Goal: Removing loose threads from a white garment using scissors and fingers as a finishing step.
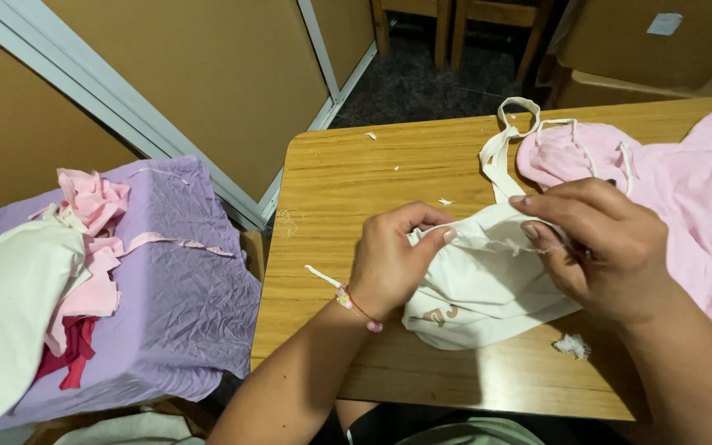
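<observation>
Both hands are pinching the top edge of a cream cloth bag [480, 284] lying on the wooden counter [356, 177]: the left hand [389, 264] is gripping its hem, and the right hand [599, 247] is holding the same hem just beside it. A pink garment [686, 198] is lying beyond the right hand, and a lint scrap [572, 346] is sitting below it.

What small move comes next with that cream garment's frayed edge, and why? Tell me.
Probably pull the loose thread off the edge. The left hand and right hand both pinch the cream garment, stretching its edge taut between them, and a frayed thread hangs from that edge. Lint scraps already lie on the wooden table.
</observation>
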